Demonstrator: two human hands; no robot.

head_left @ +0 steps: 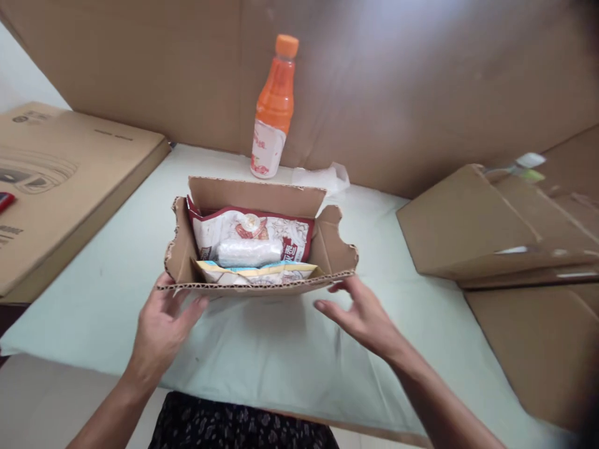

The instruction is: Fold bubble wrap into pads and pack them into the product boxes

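Observation:
An open cardboard box (262,190) with jagged upper edges faces me in the middle of the table. Inside it, a dark red and white printed food packet (253,224) leans against the far wall. In front of that lies a clear-wrapped white roll-shaped item (250,252), and a blue and yellow edged packet (257,272) stands by the near wall. My left hand (163,321) holds the box's near left corner, thumb in front. At the near right corner, my right hand (360,312) grips with its fingers partly hidden behind the cardboard.
Behind the box stands a bottle (274,112) of orange liquid, with a crumpled clear plastic bag (322,179) beside it. A large flat carton (79,181) lies at the left. More cardboard boxes (468,231) are at the right. Pale green cloth (262,349) covers the table.

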